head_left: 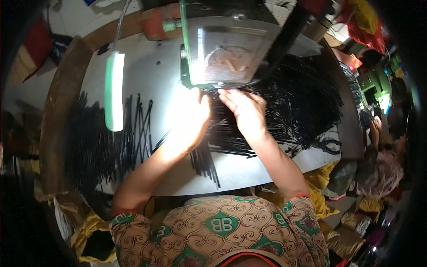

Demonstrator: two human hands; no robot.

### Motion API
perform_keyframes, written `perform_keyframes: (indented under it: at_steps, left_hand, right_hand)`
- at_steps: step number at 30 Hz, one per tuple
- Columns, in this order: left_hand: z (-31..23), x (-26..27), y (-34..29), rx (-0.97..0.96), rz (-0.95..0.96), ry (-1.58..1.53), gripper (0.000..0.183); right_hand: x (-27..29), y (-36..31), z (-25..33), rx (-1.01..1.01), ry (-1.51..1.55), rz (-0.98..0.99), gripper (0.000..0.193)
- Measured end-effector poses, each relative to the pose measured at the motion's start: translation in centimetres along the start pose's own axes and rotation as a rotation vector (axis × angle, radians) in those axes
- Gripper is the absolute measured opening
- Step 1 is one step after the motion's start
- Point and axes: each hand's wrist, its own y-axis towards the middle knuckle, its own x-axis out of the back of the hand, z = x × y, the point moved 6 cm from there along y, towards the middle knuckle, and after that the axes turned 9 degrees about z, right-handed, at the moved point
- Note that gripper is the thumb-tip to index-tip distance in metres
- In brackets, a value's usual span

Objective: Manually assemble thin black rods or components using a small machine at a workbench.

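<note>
Both my hands are raised to the foot of a green machine (184, 66) with a clear front cover (229, 55). My left hand (192, 115), washed out by glare, has its fingers curled in close under the cover's lower edge. Beside it, my right hand (247, 111) pinches thumb and fingertips together at the same spot. What lies between the fingertips is too small and too shadowed to make out. A bundle of thin black rods (205, 165) sticks out below my left hand; whether the hand holds it I cannot tell.
A large heap of black rods (302, 98) covers the table's right side; more rods (100, 142) lie left. Black-handled pliers (330, 146) rest near the right edge. A lit lamp (114, 93) hangs at left. A wooden rim (62, 111) borders the table. Another person (380, 171) sits at far right.
</note>
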Motion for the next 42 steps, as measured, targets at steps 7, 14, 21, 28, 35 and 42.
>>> perform_keyframes:
  at_steps: [7,14,21,28,35,42]
  left_hand:
    - [0.1,1.2,-0.4,0.002,0.053,-0.054,0.016]
    - [3.7,-0.3,-4.0,0.569,0.54,-1.248,0.013]
    - [0.0,-1.2,-6.0,0.741,0.612,-1.72,0.012]
    - [-1.6,-1.9,-5.6,0.673,0.581,-1.755,0.012]
    - [-3.0,-1.9,-5.2,0.611,0.633,-1.838,0.013]
    - [-3.1,-1.7,-4.7,0.556,0.767,-1.803,0.015]
  right_hand:
    - [0.7,0.2,0.2,-0.018,0.062,0.034,0.014]
    - [1.0,-0.2,-0.2,-0.186,0.082,-0.121,0.012]
    - [1.5,-2.2,1.2,-0.253,-0.182,-0.114,0.007]
    - [-1.1,-4.2,1.6,-0.288,-0.731,0.171,0.015]
    - [-1.9,-4.2,1.2,-0.385,-0.888,0.351,0.02]
    - [-1.7,-3.0,1.7,-0.419,-0.398,0.242,0.016]
